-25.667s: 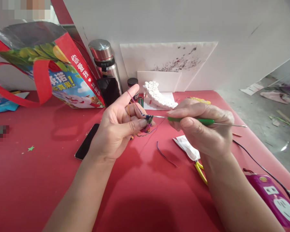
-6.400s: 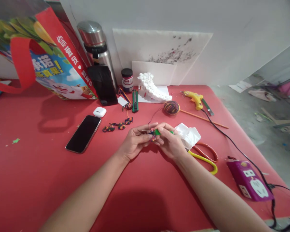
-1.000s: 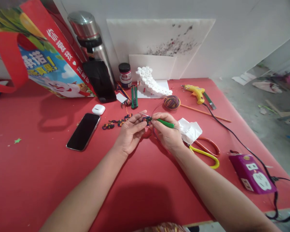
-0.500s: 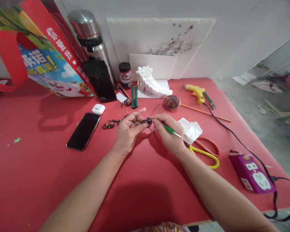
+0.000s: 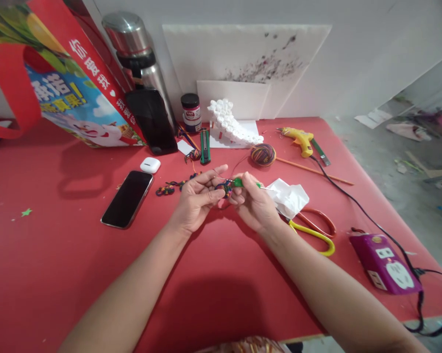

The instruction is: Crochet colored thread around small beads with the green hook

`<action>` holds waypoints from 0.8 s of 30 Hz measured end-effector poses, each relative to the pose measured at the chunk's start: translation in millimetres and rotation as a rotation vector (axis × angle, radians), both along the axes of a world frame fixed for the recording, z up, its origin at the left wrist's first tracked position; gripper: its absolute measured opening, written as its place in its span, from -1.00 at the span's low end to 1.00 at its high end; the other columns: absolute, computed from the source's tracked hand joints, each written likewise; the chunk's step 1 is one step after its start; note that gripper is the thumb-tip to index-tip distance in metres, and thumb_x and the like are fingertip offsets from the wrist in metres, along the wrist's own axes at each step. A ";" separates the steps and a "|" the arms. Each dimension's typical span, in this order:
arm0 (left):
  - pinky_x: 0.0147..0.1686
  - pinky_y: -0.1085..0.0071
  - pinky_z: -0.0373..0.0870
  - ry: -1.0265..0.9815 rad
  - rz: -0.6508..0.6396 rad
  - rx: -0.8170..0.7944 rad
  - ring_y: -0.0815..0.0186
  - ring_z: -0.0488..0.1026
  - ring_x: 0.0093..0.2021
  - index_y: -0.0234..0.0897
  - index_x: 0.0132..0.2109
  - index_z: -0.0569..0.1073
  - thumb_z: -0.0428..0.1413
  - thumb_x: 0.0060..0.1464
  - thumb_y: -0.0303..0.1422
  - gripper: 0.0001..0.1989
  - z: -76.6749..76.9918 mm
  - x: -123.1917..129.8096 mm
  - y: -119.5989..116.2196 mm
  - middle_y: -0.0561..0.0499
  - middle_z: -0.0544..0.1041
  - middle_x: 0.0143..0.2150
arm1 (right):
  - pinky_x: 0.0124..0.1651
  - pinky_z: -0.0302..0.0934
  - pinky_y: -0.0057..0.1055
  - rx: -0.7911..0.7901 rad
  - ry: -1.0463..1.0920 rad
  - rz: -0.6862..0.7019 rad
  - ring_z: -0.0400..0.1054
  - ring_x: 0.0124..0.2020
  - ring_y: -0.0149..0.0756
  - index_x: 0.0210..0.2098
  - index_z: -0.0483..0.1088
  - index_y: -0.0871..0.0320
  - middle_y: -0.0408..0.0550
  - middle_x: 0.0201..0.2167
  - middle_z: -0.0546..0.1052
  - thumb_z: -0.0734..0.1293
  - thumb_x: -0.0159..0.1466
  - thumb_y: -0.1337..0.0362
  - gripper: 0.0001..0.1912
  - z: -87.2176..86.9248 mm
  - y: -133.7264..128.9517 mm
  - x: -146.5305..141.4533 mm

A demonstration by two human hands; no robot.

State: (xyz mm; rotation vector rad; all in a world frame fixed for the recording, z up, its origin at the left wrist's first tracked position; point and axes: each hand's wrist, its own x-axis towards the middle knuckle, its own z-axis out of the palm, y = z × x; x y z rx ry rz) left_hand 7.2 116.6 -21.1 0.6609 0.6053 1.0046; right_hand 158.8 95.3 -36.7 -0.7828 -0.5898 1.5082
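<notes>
Between thumb and fingers, my left hand [image 5: 195, 200] pinches a small multicoloured crochet piece [image 5: 225, 188], dark with pink and orange strands. My right hand [image 5: 255, 203] is closed on a crochet hook [image 5: 243, 183] with a green grip and metal shaft, its front end at the top edge of the piece. Thin yarn runs over the left fingers. Behind the hands sits a ball of variegated yarn [image 5: 263, 155] beside an orange stick [image 5: 312, 170]. Left of my left hand, a finished-looking chain of crocheted yarn [image 5: 165, 190] lies on the red table [image 5: 140, 274].
To the right are scissors [image 5: 312, 240] with yellow and orange handles, crumpled white tissue [image 5: 289, 197], a yellow glue gun [image 5: 298, 140] and a purple power socket [image 5: 384, 262]. A phone [image 5: 128, 199], earbud case [image 5: 150, 165], green cutter [image 5: 205, 147] and steel flask [image 5: 147, 63] stand or lie leftward.
My right hand has turned palm-up, and the hook now lies nearly level with its green grip in front of the fingers. The crochet piece has tilted to show more of its coloured face.
</notes>
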 end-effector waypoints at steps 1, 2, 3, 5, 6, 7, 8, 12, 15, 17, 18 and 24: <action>-0.43 0.54 0.47 -0.004 -0.017 0.003 0.45 0.50 -0.45 -0.26 -0.03 0.78 0.53 -0.16 -0.53 -0.53 1.1 -0.4 -0.3 0.07 0.62 -0.39 | -0.53 0.16 -0.49 -0.008 0.007 0.032 0.04 -0.64 -0.54 -0.45 0.47 0.10 -0.32 -0.64 0.33 0.69 0.08 -0.10 -0.51 1.9 1.0 2.7; -0.43 0.54 0.46 -0.002 -0.030 0.004 0.46 0.48 -0.46 -0.26 -0.03 0.78 0.53 -0.17 -0.54 -0.53 2.0 -0.8 -0.7 0.07 0.60 -0.39 | -0.55 0.12 -0.49 -0.014 0.007 0.062 -0.01 -0.66 -0.55 -0.51 0.43 0.11 -0.34 -0.66 0.29 0.69 0.07 -0.09 -0.49 3.5 2.0 6.0; -0.43 0.54 0.47 0.003 -0.040 0.006 0.47 0.46 -0.46 -0.26 -0.02 0.79 0.52 -0.18 -0.54 -0.52 2.6 -1.2 -1.2 0.08 0.58 -0.39 | -0.56 0.08 -0.49 -0.016 0.001 0.087 -0.05 -0.67 -0.55 -0.53 0.42 0.11 -0.35 -0.69 0.26 0.70 0.06 -0.08 -0.47 4.7 3.1 9.6; -0.38 0.53 0.49 0.022 -0.054 0.014 0.48 0.46 -0.45 -0.26 -0.01 0.79 0.51 -0.19 -0.54 -0.51 3.3 -1.9 -2.3 0.09 0.56 -0.38 | -0.59 0.01 -0.50 -0.012 -0.017 0.124 -0.10 -0.68 -0.57 -0.56 0.42 0.12 -0.35 -0.71 0.24 0.71 0.04 -0.08 -0.46 6.0 4.9 16.8; -0.34 0.53 0.49 0.033 -0.059 0.019 0.47 0.47 -0.42 -0.25 0.00 0.79 0.51 -0.19 -0.54 -0.50 3.4 -2.2 -2.9 0.08 0.56 -0.36 | -0.59 -0.02 -0.50 -0.007 -0.029 0.136 -0.12 -0.69 -0.59 -0.57 0.43 0.13 -0.35 -0.72 0.25 0.71 0.04 -0.08 -0.46 6.3 5.6 20.0; -0.32 0.53 0.49 0.043 -0.062 0.026 0.46 0.48 -0.39 -0.25 0.00 0.79 0.50 -0.19 -0.53 -0.49 3.3 -2.5 -3.4 0.07 0.56 -0.35 | -0.59 -0.06 -0.51 -0.001 -0.039 0.143 -0.12 -0.70 -0.60 -0.58 0.44 0.14 -0.34 -0.72 0.27 0.71 0.04 -0.08 -0.46 6.6 6.1 22.8; -0.29 0.53 0.49 0.053 -0.061 0.034 0.45 0.48 -0.36 -0.25 0.00 0.79 0.50 -0.19 -0.52 -0.50 3.2 -2.8 -3.8 0.06 0.56 -0.34 | -0.59 -0.08 -0.52 0.006 -0.050 0.145 -0.13 -0.70 -0.61 -0.58 0.45 0.15 -0.33 -0.73 0.27 0.72 0.04 -0.08 -0.47 6.8 6.4 25.1; -0.21 0.49 0.50 0.088 -0.062 0.076 0.40 0.48 -0.28 -0.24 0.00 0.80 0.48 -0.17 -0.48 -0.51 2.8 -3.9 -5.2 0.04 0.54 -0.32 | -0.59 -0.11 -0.53 0.043 -0.095 0.148 -0.11 -0.71 -0.63 -0.58 0.45 0.15 -0.33 -0.74 0.27 0.72 0.06 -0.06 -0.47 8.8 6.0 30.9; -0.19 0.47 0.50 0.101 -0.069 0.101 0.38 0.48 -0.26 -0.22 0.00 0.80 0.46 -0.17 -0.47 -0.52 3.1 -4.3 -6.1 0.03 0.54 -0.30 | -0.59 -0.11 -0.52 0.078 -0.139 0.152 -0.10 -0.71 -0.62 -0.60 0.41 0.14 -0.32 -0.73 0.27 0.70 0.08 -0.07 -0.45 10.7 5.4 33.3; -0.20 0.48 0.49 0.100 -0.066 0.113 0.39 0.47 -0.26 -0.22 0.00 0.80 0.45 -0.16 -0.48 -0.52 3.4 -4.1 -6.5 0.02 0.55 -0.30 | -0.59 -0.13 -0.51 0.078 -0.161 0.138 -0.10 -0.71 -0.61 -0.60 0.44 0.14 -0.31 -0.74 0.29 0.71 0.05 -0.09 -0.45 11.5 5.5 34.3; -0.19 0.48 0.49 0.098 -0.063 0.118 0.39 0.46 -0.26 -0.22 0.00 0.80 0.45 -0.16 -0.48 -0.52 3.5 -4.0 -6.6 0.02 0.55 -0.30 | -0.59 -0.15 -0.51 0.070 -0.168 0.127 -0.11 -0.71 -0.60 -0.60 0.46 0.14 -0.31 -0.74 0.30 0.71 0.03 -0.10 -0.46 11.7 5.7 34.6; -0.17 0.42 0.50 0.078 -0.061 0.117 0.37 0.46 -0.29 -0.24 0.02 0.79 0.43 -0.15 -0.49 -0.51 3.8 -3.7 -6.4 0.02 0.55 -0.30 | -0.58 -0.18 -0.48 0.052 -0.180 0.083 -0.13 -0.72 -0.59 -0.62 0.48 0.13 -0.32 -0.76 0.28 0.72 -0.01 -0.09 -0.48 11.8 6.8 34.0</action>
